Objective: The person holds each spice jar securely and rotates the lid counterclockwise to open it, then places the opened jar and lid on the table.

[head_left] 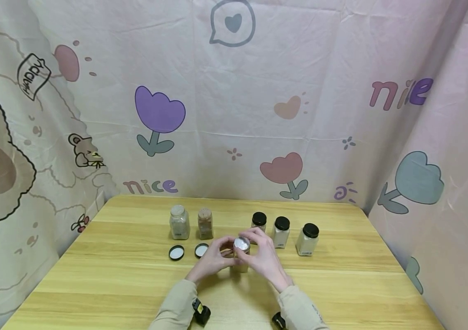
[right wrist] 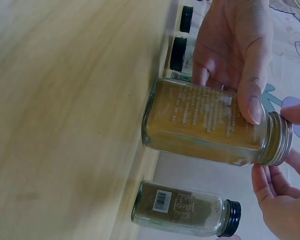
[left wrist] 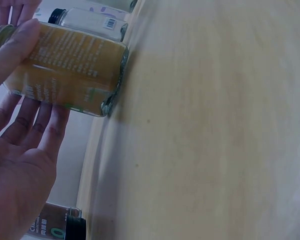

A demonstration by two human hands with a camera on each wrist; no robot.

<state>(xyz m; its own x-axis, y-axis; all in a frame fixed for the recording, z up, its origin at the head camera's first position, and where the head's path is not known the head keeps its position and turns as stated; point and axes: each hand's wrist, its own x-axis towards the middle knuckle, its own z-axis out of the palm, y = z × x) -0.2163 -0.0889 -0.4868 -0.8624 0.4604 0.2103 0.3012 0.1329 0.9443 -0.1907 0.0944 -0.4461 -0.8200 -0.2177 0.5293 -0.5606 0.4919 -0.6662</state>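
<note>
A glass spice jar (head_left: 241, 263) of yellow-brown powder is upright near the table's middle, its top a silvery seal (head_left: 241, 243) without a black cap. My left hand (head_left: 214, 259) holds the jar's body between thumb and fingers; printed white text (left wrist: 72, 52) shows beside the thumb. At the threaded neck (right wrist: 279, 140), my right hand (head_left: 264, 256) pinches the rim with thumb and fingertips. Just left of the hands, two black lids lie with their white insides up, one (head_left: 176, 252) fully visible and the other (head_left: 202, 250) close to my left hand.
Behind the lids stand a pale-filled jar (head_left: 179, 224) and a brown-filled jar (head_left: 205, 225), both uncapped. Right of centre are three black-capped jars: one (head_left: 258, 219) partly behind my right hand, one (head_left: 281, 233) beside it, one (head_left: 308, 240) farther right. A printed cloth (head_left: 225, 91) hangs behind the table.
</note>
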